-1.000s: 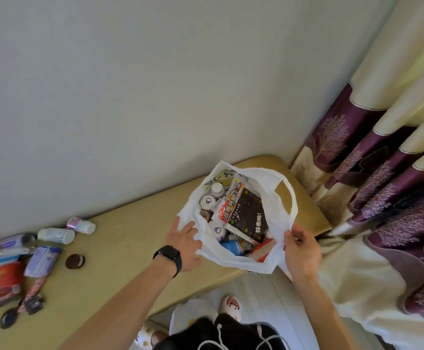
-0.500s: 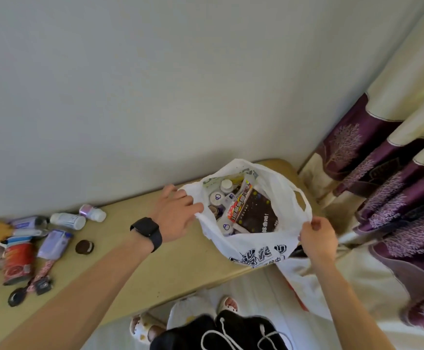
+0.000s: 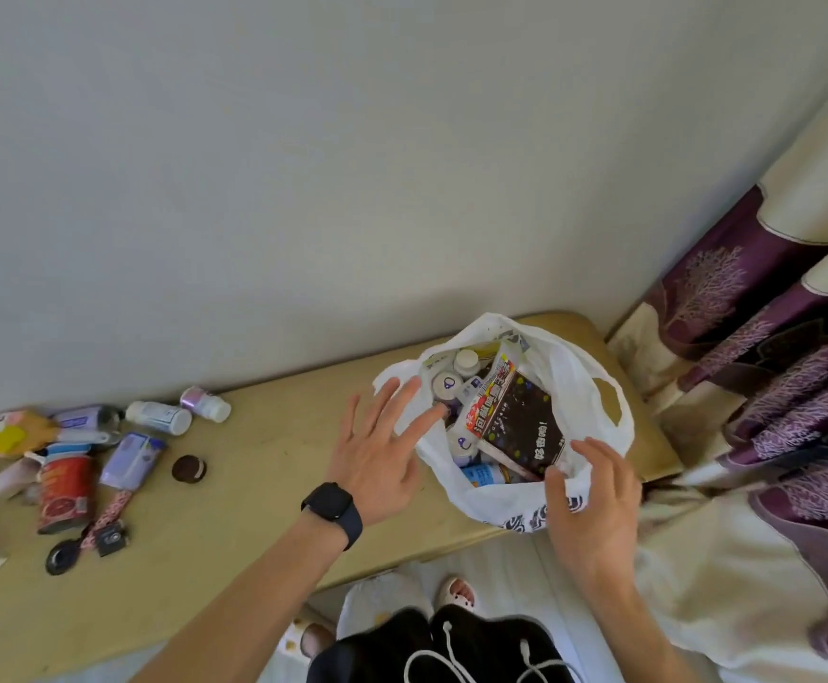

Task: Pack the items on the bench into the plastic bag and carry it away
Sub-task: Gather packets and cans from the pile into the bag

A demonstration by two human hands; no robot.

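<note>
A white plastic bag [image 3: 574, 377] stands open at the right end of the wooden bench [image 3: 264, 465]. Inside it are small white bottles and a dark snack packet [image 3: 520, 426]. My left hand [image 3: 377, 446], with a black watch on the wrist, hovers at the bag's left rim with fingers spread and nothing in it. My right hand [image 3: 594, 495] pinches the bag's near rim. At the bench's left end lie loose items: a red can [image 3: 64, 492], two white bottles [image 3: 160, 417], a purple pouch [image 3: 131, 459], a round cookie [image 3: 189, 469] and a keychain [image 3: 86, 537].
A grey wall runs behind the bench. Purple and cream curtains [image 3: 771, 362] hang close to the bag on the right. Below the bench edge are my feet in slippers [image 3: 456, 591] on a pale floor.
My left hand has let go of the bag's left rim and opened out. My right hand has shifted from the bag's right handle to its near rim.
</note>
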